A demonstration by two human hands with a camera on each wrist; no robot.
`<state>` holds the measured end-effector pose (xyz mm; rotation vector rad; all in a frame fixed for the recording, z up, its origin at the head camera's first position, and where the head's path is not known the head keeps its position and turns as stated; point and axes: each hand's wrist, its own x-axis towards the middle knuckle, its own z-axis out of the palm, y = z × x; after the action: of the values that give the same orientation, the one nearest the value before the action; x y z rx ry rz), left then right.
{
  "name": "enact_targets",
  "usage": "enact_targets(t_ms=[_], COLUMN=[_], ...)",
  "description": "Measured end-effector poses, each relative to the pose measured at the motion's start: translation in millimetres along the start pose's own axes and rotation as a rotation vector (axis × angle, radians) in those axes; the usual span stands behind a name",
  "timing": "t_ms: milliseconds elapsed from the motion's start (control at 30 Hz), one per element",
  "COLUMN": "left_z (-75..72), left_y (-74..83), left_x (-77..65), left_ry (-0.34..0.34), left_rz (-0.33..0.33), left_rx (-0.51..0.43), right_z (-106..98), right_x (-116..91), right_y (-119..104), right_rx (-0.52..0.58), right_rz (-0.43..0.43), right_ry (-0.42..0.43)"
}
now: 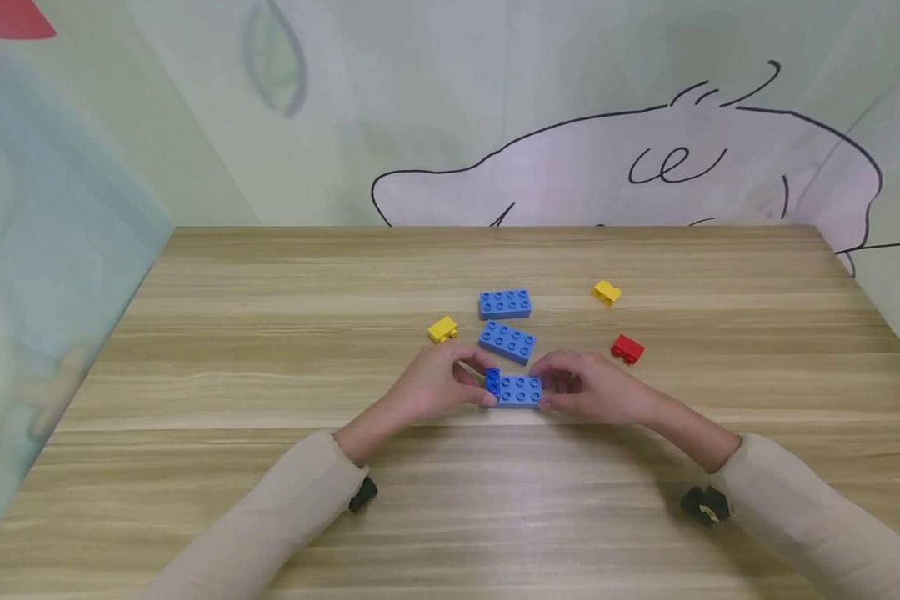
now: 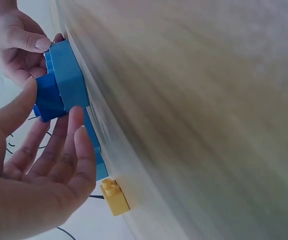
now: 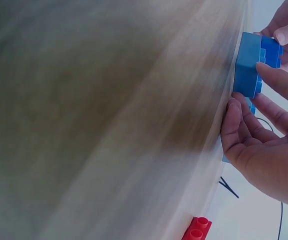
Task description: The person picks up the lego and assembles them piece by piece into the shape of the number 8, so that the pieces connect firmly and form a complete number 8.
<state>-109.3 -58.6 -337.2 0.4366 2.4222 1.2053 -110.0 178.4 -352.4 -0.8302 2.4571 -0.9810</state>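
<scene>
A small dark blue brick (image 1: 492, 382) sits on the left end of a larger light blue brick (image 1: 520, 393), which lies on the table. My left hand (image 1: 437, 385) pinches the small brick between thumb and fingers. In the left wrist view, the thumb lies against one side of the dark blue brick (image 2: 48, 95) and the fingertips are at the other. At the opposite end, my right hand (image 1: 598, 387) holds the light blue brick by its right end. The right wrist view has that thumb at the studded edge of the light blue brick (image 3: 247, 67).
Just beyond the hands lie two more light blue bricks (image 1: 507, 341), one tilted, one nearly straight (image 1: 505, 307). A yellow brick (image 1: 442, 331) is left of them. Farther right are another yellow brick (image 1: 607, 292) and a red brick (image 1: 627, 349). A wall borders the wooden table (image 1: 270, 283).
</scene>
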Motion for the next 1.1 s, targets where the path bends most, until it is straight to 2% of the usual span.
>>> enact_targets(t_ms=[200,300,500,767,933,1100], left_z=[-1.1,-1.2,-1.2,-0.7,-0.4,0.0], left_y=[0.6,0.3,0.4,-0.4,-1.5,-0.6], left_x=[0.5,1.2,1.7,1.4,1.6,1.0], left_ry=[-0.005,-0.009,-0.006,-0.004,0.003,0.006], left_rz=[-0.016,-0.017,-0.036,-0.026,-0.017,-0.028], left_rx=[-0.023,-0.021,-0.010,-0.004,-0.003,-0.013], right_z=[-4,-12,-41,-75,-81,-79], right_x=[-2,-4,-12,-31,-37,-39], right_y=[-2,-1,6,28,43,53], right_rx=[0.039,0.048,0.031,-0.027,-0.031,-0.005], right_rz=[0.007,0.006,0.009,0.068,0.099,0.094], right_ry=[0.001,0.028,0.075,0.047,0.017,0.015])
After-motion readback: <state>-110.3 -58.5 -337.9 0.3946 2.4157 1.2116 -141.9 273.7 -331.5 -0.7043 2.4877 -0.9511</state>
